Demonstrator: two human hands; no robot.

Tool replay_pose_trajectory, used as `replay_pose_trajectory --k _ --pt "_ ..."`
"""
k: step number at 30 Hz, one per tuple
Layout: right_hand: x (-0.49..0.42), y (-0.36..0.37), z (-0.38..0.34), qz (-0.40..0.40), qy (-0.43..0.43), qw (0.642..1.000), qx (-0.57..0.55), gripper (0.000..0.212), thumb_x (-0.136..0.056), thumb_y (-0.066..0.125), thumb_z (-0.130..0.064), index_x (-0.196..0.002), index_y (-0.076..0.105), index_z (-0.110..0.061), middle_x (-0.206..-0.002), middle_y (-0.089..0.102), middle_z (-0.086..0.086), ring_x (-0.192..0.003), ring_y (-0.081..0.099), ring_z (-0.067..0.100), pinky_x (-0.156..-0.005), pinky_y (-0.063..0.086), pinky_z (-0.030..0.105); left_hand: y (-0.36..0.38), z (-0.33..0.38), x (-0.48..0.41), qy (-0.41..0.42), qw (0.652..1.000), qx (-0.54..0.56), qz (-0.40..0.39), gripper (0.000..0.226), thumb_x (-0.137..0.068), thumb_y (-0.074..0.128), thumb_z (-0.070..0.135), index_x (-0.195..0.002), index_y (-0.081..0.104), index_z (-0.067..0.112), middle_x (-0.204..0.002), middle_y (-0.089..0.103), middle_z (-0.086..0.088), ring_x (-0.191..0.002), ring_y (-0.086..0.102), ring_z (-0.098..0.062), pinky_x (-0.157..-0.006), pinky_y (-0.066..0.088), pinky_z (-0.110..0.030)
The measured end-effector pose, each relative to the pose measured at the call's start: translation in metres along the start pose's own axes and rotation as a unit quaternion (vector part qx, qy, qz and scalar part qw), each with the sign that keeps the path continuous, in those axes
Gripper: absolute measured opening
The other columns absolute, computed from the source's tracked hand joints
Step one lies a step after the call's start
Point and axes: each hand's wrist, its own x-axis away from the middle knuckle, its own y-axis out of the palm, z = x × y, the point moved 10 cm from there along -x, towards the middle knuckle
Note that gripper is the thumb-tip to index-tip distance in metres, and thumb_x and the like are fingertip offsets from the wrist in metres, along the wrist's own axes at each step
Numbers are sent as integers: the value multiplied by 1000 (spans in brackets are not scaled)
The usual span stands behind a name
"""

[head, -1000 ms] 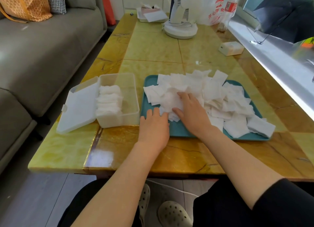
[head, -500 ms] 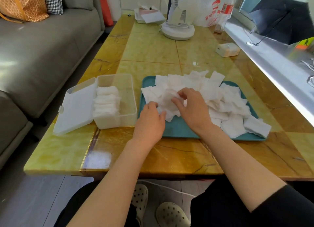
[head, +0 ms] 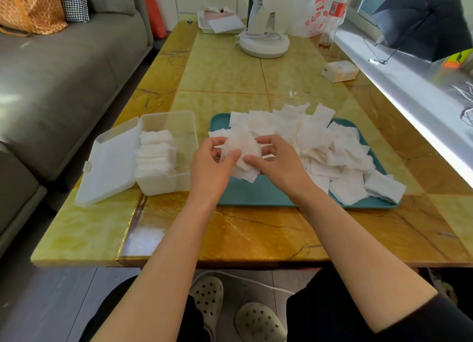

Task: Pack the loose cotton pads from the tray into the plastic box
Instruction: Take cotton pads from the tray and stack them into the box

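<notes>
1. Holding a small bunch of cotton pads (head: 243,147) between both hands is what you do now in the head view. Your left hand (head: 212,162) pinches its left side. Your right hand (head: 279,162) pinches its right side. Thumbs are in front and fingers are curled behind.
2. This is new. One second back, your right hand lies flat on the heap, and your left hand rests by the near edge of the tray (head: 256,195) with nothing in it. Now both hands are up and the bunch is off the heap.
3. The bunch hangs just above the left part of the tray. It is near the plastic box (head: 179,126) but not over it yet.
4. The box sits on the table (head: 230,72) just left of the tray. Its lid (head: 110,159) lies open to the left. Packed pads (head: 156,152) stand in a row in its left half, and the right half looks bare.
5. Many loose pads (head: 320,141) lie in a messy heap on the tray, so I think a lot of the job is left.
6. The grab looks done. The next step is likely to tidy the bunch and carry it to the box. The bottom pads stick out crooked, so some may slip.
</notes>
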Motion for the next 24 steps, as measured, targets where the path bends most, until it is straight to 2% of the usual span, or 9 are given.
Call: replay_pose_trajectory --k 3,6,10,12,15,19,22,24 --pt "-1 -5 3 17 11 999 -37 31 -87 66 -18 -115 54 -11 -102 65 12 -86 64 22 -65 54 24 9 -6 3 -32 999 9 -32 35 -86 68 14 -120 57 14 -110 65 -1 -98 63 -15 -81 57 -30" --pt "0 -1 1 10 2 1000 -30 23 -91 60 -25 -112 55 -17 -106 64 6 -94 62 19 -74 53 26 11 -3 5 -24 998 12 -50 20 -87 66 11 -107 63 15 -104 69 -4 -94 66 -17 -75 58 -25" --pt "1 -7 -8 27 -35 999 -15 7 -91 60 -21 -92 61 -14 -87 63 -2 -84 58 13 -73 47 24 21 -8 10 -49 993 14 -106 14 -90 63 12 -104 65 14 -102 70 -7 -91 68 -17 -68 57 -18" --pt "0 -13 -8 49 -38 998 -25 7 -90 61 -17 -84 62 -12 -80 61 -3 -79 57 12 -71 46 25 22 -8 12 -56 991 31 -116 10 -93 59 12 -100 64 16 -102 70 -9 -90 69 -18 -68 57 -19" --pt "2 -19 -10 73 -44 996 -37 9 -89 61 -14 -81 63 -11 -75 61 -5 -71 55 8 -63 44 16 19 -8 12 -61 991 46 -114 11 -96 54 13 -95 64 19 -101 71 -8 -90 69 -18 -72 58 -21" --pt "4 -33 -12 126 -50 989 -51 11 -91 60 -14 -82 64 -13 -73 61 -7 -70 54 6 -68 45 20 15 -9 11 -62 992 38 -105 19 -97 53 14 -85 63 25 -100 71 -7 -93 68 -21 -79 58 -29" --pt "6 -52 -15 182 -65 979 -63 10 -92 59 -15 -83 63 -14 -73 59 -9 -68 52 2 -66 43 15 10 -7 10 -49 995 20 -84 24 -96 54 13 -76 60 26 -100 70 -11 -94 67 -23 -75 58 -28" --pt "6 -56 -18 175 -79 979 -71 9 -93 58 -14 -85 63 -15 -76 60 -10 -70 52 1 -67 44 14 7 -6 9 -46 996 19 -75 25 -95 55 12 -75 60 26 -100 69 -11 -94 67 -23 -71 58 -24"
